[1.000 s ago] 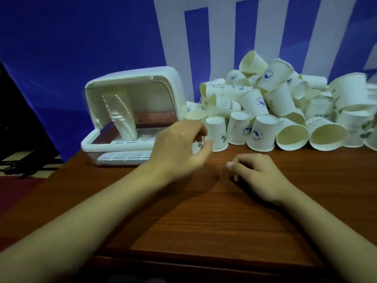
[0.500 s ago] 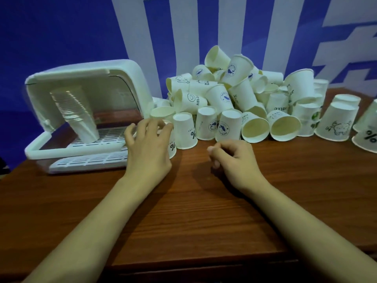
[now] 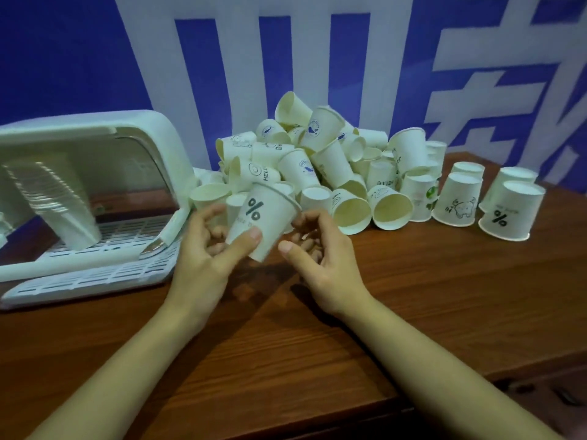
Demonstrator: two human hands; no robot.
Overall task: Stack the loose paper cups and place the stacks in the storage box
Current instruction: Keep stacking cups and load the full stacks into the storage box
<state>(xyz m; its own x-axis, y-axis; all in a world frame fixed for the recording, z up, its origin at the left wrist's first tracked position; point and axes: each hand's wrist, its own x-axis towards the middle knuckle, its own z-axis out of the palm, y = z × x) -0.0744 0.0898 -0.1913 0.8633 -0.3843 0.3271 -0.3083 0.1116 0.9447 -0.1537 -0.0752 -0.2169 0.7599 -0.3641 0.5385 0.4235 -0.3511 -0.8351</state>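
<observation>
My left hand (image 3: 206, 258) grips a white paper cup with a % mark (image 3: 262, 219), lifted off the table and tilted, rim up to the right. My right hand (image 3: 320, 258) is just right of the cup with fingers loosely curled and holds nothing. Behind them lies a big pile of loose paper cups (image 3: 317, 160). The white storage box (image 3: 95, 198) stands at the left with its lid up, and a leaning stack of cups (image 3: 60, 198) is inside on the grid tray.
Several upside-down cups (image 3: 505, 211) stand apart at the right on the brown wooden table (image 3: 413, 312). A blue and white banner (image 3: 286, 58) hangs behind. The table's front edge runs close to my forearms.
My left hand has picked the % cup up off the table and turned it. My right hand rose off the table toward the cup. The view shifted right.
</observation>
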